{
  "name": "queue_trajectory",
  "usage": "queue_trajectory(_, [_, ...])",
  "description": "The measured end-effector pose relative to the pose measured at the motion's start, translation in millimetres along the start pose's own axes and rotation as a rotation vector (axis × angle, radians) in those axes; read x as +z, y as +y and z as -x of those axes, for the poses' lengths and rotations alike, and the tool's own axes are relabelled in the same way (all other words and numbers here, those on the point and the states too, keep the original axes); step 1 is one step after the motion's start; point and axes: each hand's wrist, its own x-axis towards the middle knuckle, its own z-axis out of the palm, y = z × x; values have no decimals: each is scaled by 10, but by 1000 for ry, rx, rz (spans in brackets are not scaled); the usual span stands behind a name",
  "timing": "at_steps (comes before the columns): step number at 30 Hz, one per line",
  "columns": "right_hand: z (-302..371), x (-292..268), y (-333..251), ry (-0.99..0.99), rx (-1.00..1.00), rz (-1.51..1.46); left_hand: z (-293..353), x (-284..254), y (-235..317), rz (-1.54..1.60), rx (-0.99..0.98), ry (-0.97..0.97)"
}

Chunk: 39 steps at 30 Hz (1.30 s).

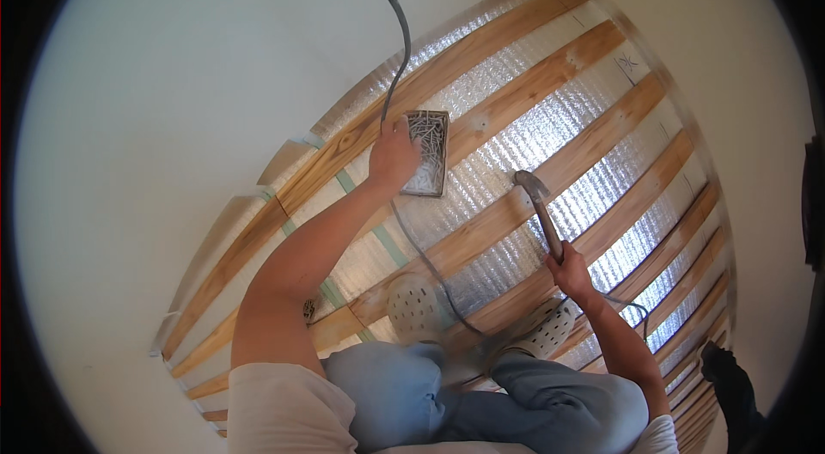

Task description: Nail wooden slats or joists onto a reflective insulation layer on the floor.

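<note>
My left hand [396, 155] is closed on the left side of a shallow rectangular box [445, 158], its fingers curled over the edge. Loose metal nails [428, 134] fill the box; my fingertips are partly hidden among them. Lower and to the right, my right hand [571, 272] grips a hammer [546, 218] by its handle. The hammer's head points away from me, over a wooden batten [481, 226]. Both of my feet, in light perforated clogs [415, 306], are under my bent knees.
Several wooden battens [550, 80] run across silvery foil sheeting [524, 140], with pale walls around. A dark cable [400, 20] hangs from above and crosses the floor between my feet. More nails [309, 310] lie beside my left arm. Something black [729, 381] is at the lower right.
</note>
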Motion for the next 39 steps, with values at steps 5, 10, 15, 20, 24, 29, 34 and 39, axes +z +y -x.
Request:
queue_trajectory(5, [-31, 86, 218, 23, -51, -21, 280, 2, -161, 61, 364, -90])
queue_trajectory(10, [-55, 153, 29, -34, -8, -99, 576, 188, -514, -106, 585, -126])
queue_trajectory(15, [-87, 234, 383, 68, -122, -223, 563, 270, -207, -279, 540, -198])
queue_trajectory(20, [-158, 202, 384, 16, -182, -280, 497, 311, -244, -254, 557, -82])
queue_trajectory(24, [-313, 304, 556, -23, -310, -372, 471, 275, -311, -225, 473, -81])
queue_trajectory(29, [-448, 291, 995, 33, -323, -316, 318, 449, -143, -285, 493, -62])
queue_trajectory(34, [-555, 331, 1065, 8, -286, -279, 368, 198, -212, -303, 496, -107])
queue_trajectory(39, [-475, 312, 974, 55, -391, -373, 313, 173, -105, -258, 396, -158])
